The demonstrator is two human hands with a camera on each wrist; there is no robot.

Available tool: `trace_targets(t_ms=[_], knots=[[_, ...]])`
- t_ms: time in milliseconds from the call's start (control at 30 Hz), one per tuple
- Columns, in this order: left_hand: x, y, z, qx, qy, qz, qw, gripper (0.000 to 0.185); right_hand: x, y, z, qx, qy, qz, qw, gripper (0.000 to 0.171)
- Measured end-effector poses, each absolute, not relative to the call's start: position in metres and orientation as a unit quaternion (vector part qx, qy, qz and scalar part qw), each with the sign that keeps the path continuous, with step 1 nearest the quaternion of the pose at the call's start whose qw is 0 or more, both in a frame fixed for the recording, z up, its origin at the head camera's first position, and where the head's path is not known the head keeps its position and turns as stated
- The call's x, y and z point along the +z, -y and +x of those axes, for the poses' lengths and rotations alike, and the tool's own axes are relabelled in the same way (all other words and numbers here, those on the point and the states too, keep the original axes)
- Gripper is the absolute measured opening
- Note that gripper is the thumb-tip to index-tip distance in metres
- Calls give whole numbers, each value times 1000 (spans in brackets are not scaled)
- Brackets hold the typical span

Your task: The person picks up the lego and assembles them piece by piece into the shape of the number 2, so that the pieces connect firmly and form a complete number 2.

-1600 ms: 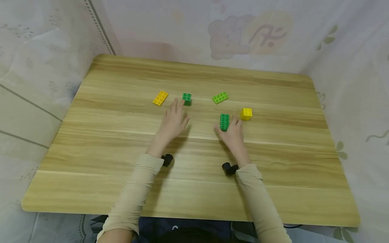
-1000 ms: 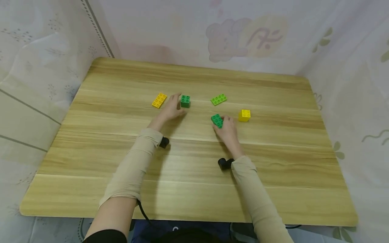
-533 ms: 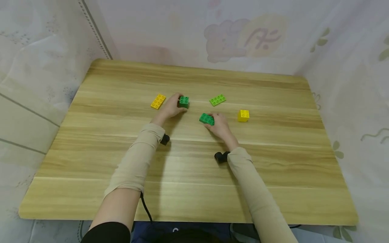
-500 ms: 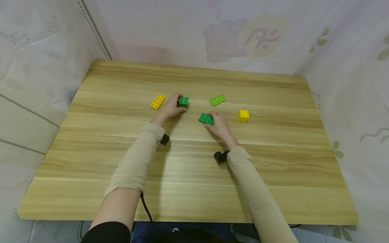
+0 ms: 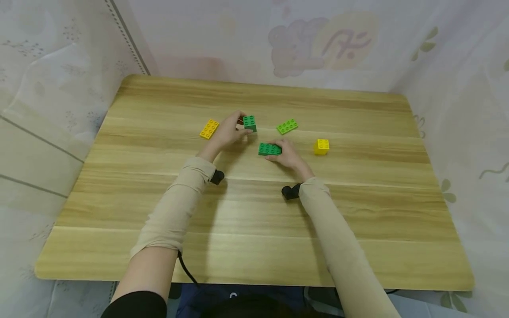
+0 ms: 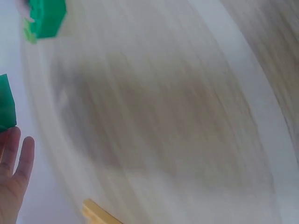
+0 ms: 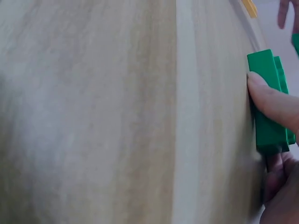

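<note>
One squarish brick (image 5: 250,124) seems pinched by the left hand (image 5: 228,131), one oblong brick (image 5: 268,149) (studded) by the right hand (image 5: 290,155).

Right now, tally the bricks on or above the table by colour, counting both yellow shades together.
Dark green: 2 (square green brick, long green brick)
Light green: 1 (flat lime brick)
Yellow: 2 (flat amber brick, bright yellow block)
Total: 5
</note>
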State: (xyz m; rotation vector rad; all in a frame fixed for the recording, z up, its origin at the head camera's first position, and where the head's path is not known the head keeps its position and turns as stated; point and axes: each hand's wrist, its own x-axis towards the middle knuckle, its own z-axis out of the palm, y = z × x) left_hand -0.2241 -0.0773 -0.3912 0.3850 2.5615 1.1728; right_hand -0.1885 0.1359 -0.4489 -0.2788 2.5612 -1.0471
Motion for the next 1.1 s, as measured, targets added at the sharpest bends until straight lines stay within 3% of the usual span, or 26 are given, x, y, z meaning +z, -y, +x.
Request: trace_targets(t_ms=[400, 700, 1100], knots=[[-398, 47, -205, 405, -868, 228, 178, 40, -450, -144, -186, -435, -878, -123, 157, 51], [-408, 46, -198, 392, -865, 246, 194, 40, -453, -145, -186, -443, -874, -126, 156, 49], [-409, 45, -191, 345, -882, 272, 170, 46, -451, -146, -185, -430, -878, -111, 177, 53]])
